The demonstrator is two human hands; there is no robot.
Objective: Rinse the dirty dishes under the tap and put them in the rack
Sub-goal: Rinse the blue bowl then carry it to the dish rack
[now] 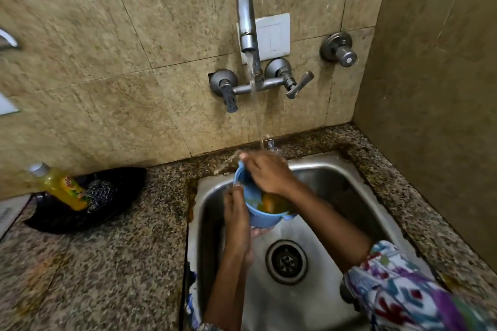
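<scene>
Steel sink (317,169) under running tap (246,21): left hand (236,217) fingers grip blue bowl (262,219); right hand (269,173) fingers curl over its rim.

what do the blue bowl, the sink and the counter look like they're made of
Blue bowl: probably plastic; matte, evenly coloured, thin rim.
Sink: looks like stainless steel; grey brushed metal with soft reflections.
Counter: seems polished granite or similar stone; speckled brown, black and cream grain, slight sheen.
</scene>
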